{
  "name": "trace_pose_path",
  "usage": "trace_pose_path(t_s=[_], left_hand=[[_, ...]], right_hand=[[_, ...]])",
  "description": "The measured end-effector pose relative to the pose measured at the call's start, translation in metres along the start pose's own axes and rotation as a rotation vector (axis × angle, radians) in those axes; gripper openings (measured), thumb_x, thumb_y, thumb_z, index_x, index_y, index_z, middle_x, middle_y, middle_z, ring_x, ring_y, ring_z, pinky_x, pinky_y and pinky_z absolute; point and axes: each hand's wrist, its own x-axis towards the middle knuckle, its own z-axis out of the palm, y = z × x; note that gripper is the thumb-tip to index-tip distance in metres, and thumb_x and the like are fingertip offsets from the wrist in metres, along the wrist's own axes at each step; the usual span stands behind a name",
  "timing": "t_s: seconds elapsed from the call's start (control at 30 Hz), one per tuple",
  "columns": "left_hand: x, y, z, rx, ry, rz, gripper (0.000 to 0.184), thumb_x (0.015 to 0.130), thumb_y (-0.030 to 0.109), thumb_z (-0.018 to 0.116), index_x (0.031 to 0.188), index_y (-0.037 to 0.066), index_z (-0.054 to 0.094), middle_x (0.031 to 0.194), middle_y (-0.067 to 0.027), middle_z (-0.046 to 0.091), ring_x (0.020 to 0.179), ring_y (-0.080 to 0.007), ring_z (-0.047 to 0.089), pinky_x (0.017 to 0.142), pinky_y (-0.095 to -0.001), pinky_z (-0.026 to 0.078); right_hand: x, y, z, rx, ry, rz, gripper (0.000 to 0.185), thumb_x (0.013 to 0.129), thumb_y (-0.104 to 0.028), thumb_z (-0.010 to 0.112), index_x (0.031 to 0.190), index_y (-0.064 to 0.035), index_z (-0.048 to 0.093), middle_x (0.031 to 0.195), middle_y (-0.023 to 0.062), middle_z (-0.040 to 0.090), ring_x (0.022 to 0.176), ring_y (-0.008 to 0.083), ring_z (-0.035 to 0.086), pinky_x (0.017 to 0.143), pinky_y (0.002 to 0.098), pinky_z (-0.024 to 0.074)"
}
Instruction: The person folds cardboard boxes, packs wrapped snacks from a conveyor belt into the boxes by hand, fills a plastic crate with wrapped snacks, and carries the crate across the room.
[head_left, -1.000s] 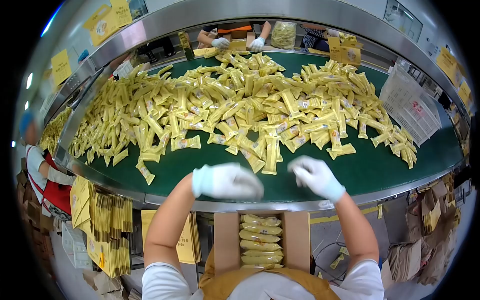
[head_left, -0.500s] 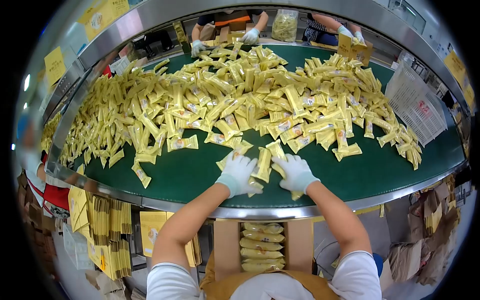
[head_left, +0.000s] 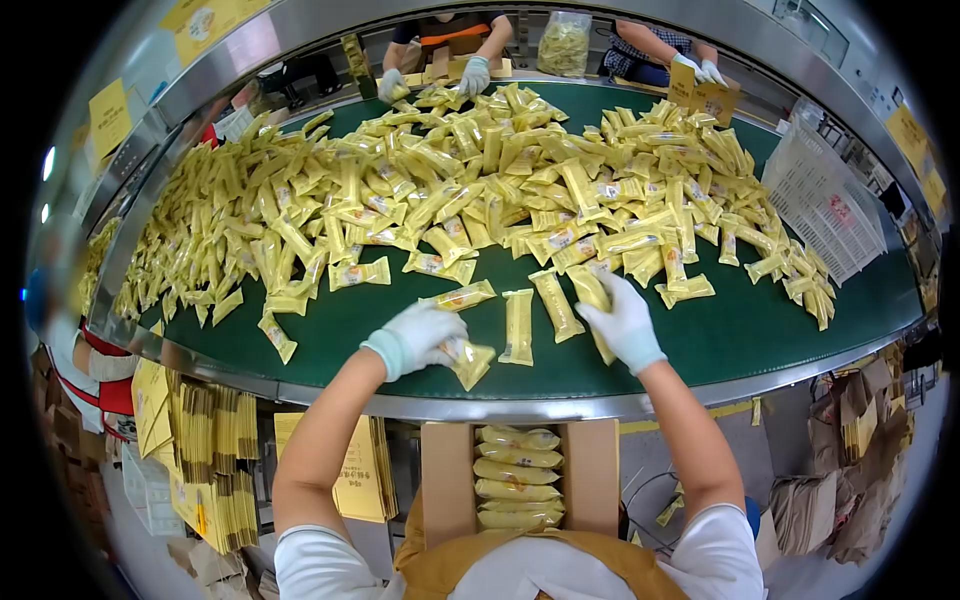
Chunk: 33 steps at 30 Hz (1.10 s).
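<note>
Left hand point(head_left: 418, 338) and right hand point(head_left: 622, 318) are wider apart than half a second ago. Nearest, an open cardboard box point(head_left: 448, 485) holds a row of packets point(head_left: 518, 470). Beyond, on the green surface point(head_left: 720, 340), left fingers clamp a yellow packet point(head_left: 473, 369); right fingers curl over another packet point(head_left: 591, 290), whether gripping I cannot tell. Farther lies a packet heap point(head_left: 480, 190); farthest, a clear bag point(head_left: 565, 45) full of packets.

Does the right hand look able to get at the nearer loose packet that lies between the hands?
Probably yes. This packet lies beside the right hand on the green belt, with nothing seen covering it. But the hand is touching another packet, so it may need to free itself first.
</note>
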Motion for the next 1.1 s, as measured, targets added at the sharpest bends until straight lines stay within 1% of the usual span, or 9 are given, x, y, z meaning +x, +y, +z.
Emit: trace_pose_path(t_s=[0.1,0.17,0.27,0.37,0.47,0.7,0.9,1.03,1.1], left_hand=[[0.009,-0.008,0.039,0.167,-0.166,0.080,0.043,0.076,0.018,0.077,0.116,0.012,0.063,0.113,-0.0051,0.064,0.108,-0.0269,0.058,0.101,-0.0369,0.041],[0.008,0.000,0.042,0.253,-0.117,-0.013,0.037,0.077,0.023,0.076,0.111,0.013,0.063,0.110,-0.0060,0.064,0.104,-0.0279,0.060,0.094,-0.0370,0.046],[0.004,0.002,0.035,0.219,-0.184,-0.222,0.037,0.079,0.033,0.076,0.105,0.011,0.063,0.106,-0.0107,0.063,0.099,-0.0305,0.062,0.087,-0.0404,0.051],[-0.011,-0.008,0.042,0.158,-0.003,-0.375,0.039,0.078,0.035,0.077,0.104,0.008,0.062,0.104,-0.0131,0.062,0.101,-0.0316,0.061,0.090,-0.0412,0.051],[-0.008,-0.006,0.047,0.129,0.025,-0.447,0.042,0.078,0.035,0.078,0.104,0.006,0.062,0.109,-0.0147,0.061,0.105,-0.0330,0.059,0.091,-0.0416,0.050],[-0.011,0.003,0.051,0.134,0.075,-0.486,0.042,0.078,0.034,0.078,0.104,0.005,0.062,0.111,-0.0147,0.060,0.104,-0.0338,0.059,0.088,-0.0421,0.052],[-0.020,0.013,0.082,0.068,0.300,-0.522,0.047,0.078,0.027,0.077,0.114,0.004,0.060,0.110,-0.0151,0.063,0.104,-0.0336,0.060,0.089,-0.0428,0.051],[-0.023,0.025,0.096,0.139,0.459,-0.445,0.048,0.078,0.023,0.076,0.117,0.002,0.057,0.107,-0.0133,0.063,0.102,-0.0329,0.060,0.092,-0.0415,0.048],[-0.025,0.041,0.082,0.122,0.372,-0.458,0.058,0.081,0.028,0.071,0.128,-0.001,0.051,0.111,-0.0156,0.059,0.109,-0.0337,0.056,0.101,-0.0454,0.040]], right_hand=[[0.034,-0.002,0.053,-0.312,-0.077,0.084,0.059,0.075,-0.037,0.078,0.119,-0.0019,0.060,0.117,0.0201,0.060,0.108,0.0365,0.061,0.095,0.0416,0.0494],[0.035,-0.008,0.075,-0.541,-0.337,0.333,0.057,0.075,-0.040,0.077,0.114,-0.0022,0.061,0.123,0.0205,0.057,0.109,0.0358,0.061,0.093,0.0425,0.0523],[0.042,-0.004,0.073,-0.544,-0.365,0.299,0.058,0.074,-0.039,0.079,0.112,0.0008,0.061,0.118,0.0248,0.060,0.109,0.0372,0.062,0.094,0.0421,0.0526],[0.041,-0.006,0.060,-0.433,-0.386,0.304,0.052,0.077,-0.036,0.075,0.110,0.0020,0.061,0.115,0.0255,0.062,0.104,0.0393,0.065,0.091,0.0434,0.0532],[0.040,-0.046,0.045,-0.192,-0.371,0.333,0.054,0.078,-0.034,0.072,0.113,0.0051,0.056,0.105,0.0300,0.067,0.100,0.0430,0.065,0.090,0.0445,0.0528],[0.044,-0.083,0.079,-0.373,-0.528,0.262,0.050,0.081,-0.026,0.069,0.119,0.0007,0.051,0.108,0.0273,0.068,0.102,0.0404,0.067,0.090,0.0453,0.0533],[0.018,0.004,0.052,-0.739,-0.226,-0.282,0.028,0.081,-0.014,0.067,0.104,-0.0059,0.052,0.096,0.0173,0.058,0.078,0.0361,0.065,0.070,0.0478,0.0546],[-0.024,0.032,0.025,-0.788,-0.208,-0.370,0.055,0.081,-0.037,0.071,0.123,-0.0073,0.053,0.094,0.0118,0.056,0.081,0.0291,0.061,0.070,0.0417,0.0499],[-0.035,0.023,0.021,-0.755,-0.178,-0.397,0.068,0.079,-0.038,0.072,0.134,-0.0061,0.049,0.098,0.0118,0.056,0.085,0.0297,0.057,0.074,0.0411,0.0461]])
